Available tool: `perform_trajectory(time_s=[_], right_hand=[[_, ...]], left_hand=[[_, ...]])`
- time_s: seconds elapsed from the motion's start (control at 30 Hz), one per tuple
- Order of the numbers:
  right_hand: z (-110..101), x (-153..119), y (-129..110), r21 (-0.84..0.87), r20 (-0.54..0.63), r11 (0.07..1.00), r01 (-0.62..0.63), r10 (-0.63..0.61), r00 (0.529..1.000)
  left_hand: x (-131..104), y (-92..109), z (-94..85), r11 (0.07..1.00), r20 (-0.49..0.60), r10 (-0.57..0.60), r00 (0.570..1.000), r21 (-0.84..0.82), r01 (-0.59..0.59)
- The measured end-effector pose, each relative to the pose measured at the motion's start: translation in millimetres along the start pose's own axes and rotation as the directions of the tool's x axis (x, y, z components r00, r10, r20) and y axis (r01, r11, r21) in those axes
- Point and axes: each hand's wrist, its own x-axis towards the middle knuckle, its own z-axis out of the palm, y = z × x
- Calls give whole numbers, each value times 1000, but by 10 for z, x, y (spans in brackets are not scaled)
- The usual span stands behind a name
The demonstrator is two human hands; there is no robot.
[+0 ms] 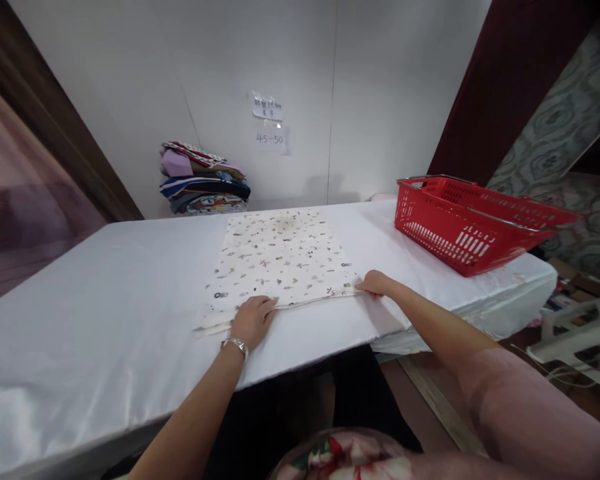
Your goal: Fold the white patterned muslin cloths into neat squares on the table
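A cream cloth (285, 257) with a small scattered print lies spread on the white-covered table, its near edge in layers. My left hand (254, 321), with a silver bracelet or watch at the wrist, rests on the near edge left of its middle, fingers together and pressed on the cloth. At the near right corner, my right hand (374, 283) is closed on the cloth's edge, its fingertips pinching the fabric.
On the right side of the table (145, 287) stands a red plastic basket (460, 227). A stack of folded fabrics (205, 180) sits at the back left by the wall. Paper signs (270, 139) hang on the wall. A white stool (580, 340) is at the lower right.
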Motion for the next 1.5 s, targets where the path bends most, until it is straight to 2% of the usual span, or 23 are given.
perform_trajectory(time_s=[0.17, 0.3, 0.43, 0.6, 0.9, 1.03, 1.13, 1.23, 1.3, 1.4, 1.5], right_hand=[[47, -7, -17, 38, -20, 999, -11, 11, 1000], [20, -81, -29, 230, -20, 973, 29, -25, 999], [-70, -136, -1, 446, -11, 892, 76, -80, 997], [-57, -119, 90, 545, -6, 836, 70, -80, 997], [45, -103, 229, 561, -38, 822, 94, -88, 995], [147, -123, 357, 471, -79, 870, 147, -124, 989], [223, -88, 479, 417, -141, 880, 227, -184, 973], [272, -59, 554, 387, -191, 880, 276, -217, 957], [290, -64, 578, 383, -212, 883, 272, -202, 956], [306, -70, 602, 395, -218, 883, 254, -178, 959], [313, -52, 619, 413, -215, 880, 234, -155, 964]], left_hand=[[-8, -7, 14, 1000, -10, -10, 1000, -13, 10], [-14, -6, 13, 1000, -20, 3, 1000, -23, -4], [-16, 1, 9, 1000, -20, 7, 1000, -24, -8], [-22, -1, 16, 1000, -17, 8, 1000, -13, -8], [-24, 10, -14, 1000, -1, 14, 1000, -24, -14], [-155, -12, -149, 1000, 24, -15, 1000, -2, 15], [-360, -140, -315, 993, 18, -114, 993, 43, 113], [-635, -352, -496, 959, -44, -267, 963, 88, 270], [-819, -487, -597, 914, -113, -379, 918, 109, 391], [-1017, -607, -691, 823, -208, -538, 817, 78, 562], [-1058, -601, -727, 743, -230, -656, 719, -24, 669]])
